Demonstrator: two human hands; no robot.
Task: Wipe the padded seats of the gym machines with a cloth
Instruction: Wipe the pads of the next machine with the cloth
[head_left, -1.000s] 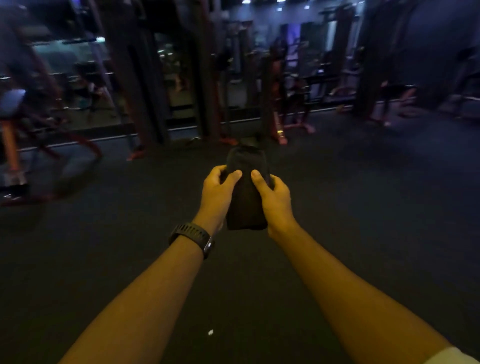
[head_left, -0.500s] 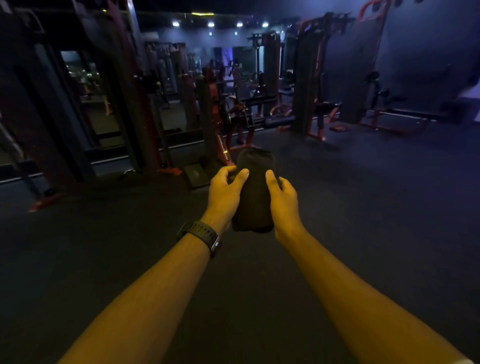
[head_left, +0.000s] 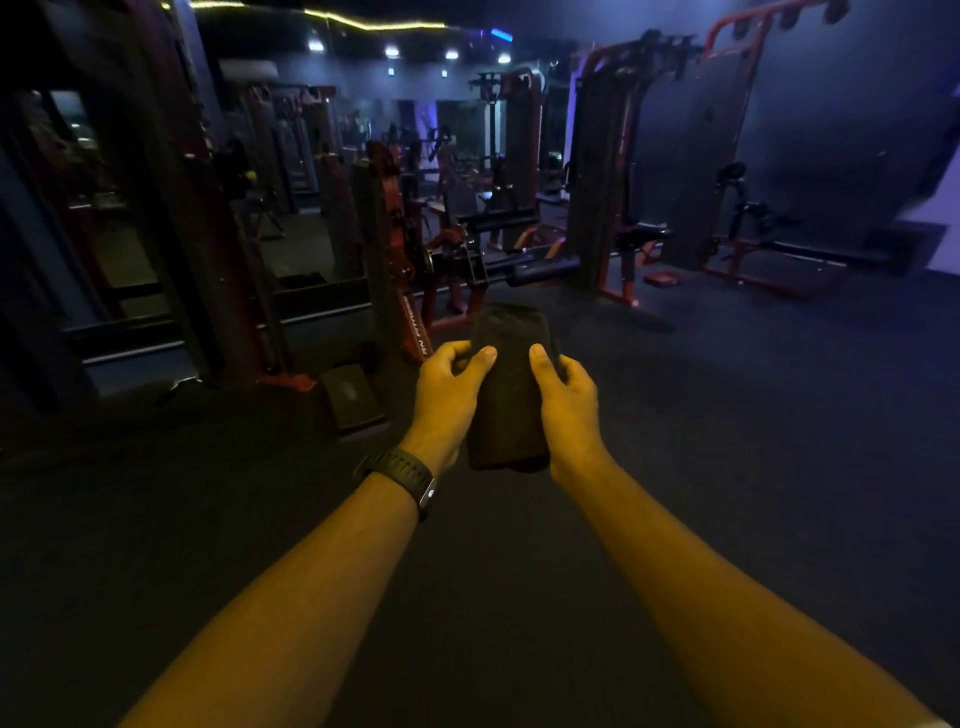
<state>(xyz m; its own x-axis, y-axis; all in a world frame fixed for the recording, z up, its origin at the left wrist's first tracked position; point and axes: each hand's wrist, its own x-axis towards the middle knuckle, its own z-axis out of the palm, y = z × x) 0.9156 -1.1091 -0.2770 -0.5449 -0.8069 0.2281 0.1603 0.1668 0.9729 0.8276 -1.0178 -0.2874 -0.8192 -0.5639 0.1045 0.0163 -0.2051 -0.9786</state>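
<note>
A dark folded cloth (head_left: 511, 384) is held out in front of me at mid-frame, above the floor. My left hand (head_left: 447, 400), with a black watch on its wrist, grips the cloth's left edge, thumb on top. My right hand (head_left: 569, 410) grips the right edge the same way. Red-and-black gym machines (head_left: 452, 249) with dark padded parts stand ahead, beyond the cloth; none is within reach of my hands.
Dark rubber floor (head_left: 727, 441) stretches ahead and to the right. Mirrored wall panels and dark uprights (head_left: 171, 234) line the left side. A small dark foot plate (head_left: 353, 397) lies on the floor left of my hands. More red frames (head_left: 737, 156) stand at the right rear.
The view has swung and moved toward the row of machines, which now look closer and sharper. Both hands keep the same hold on the cloth.
</note>
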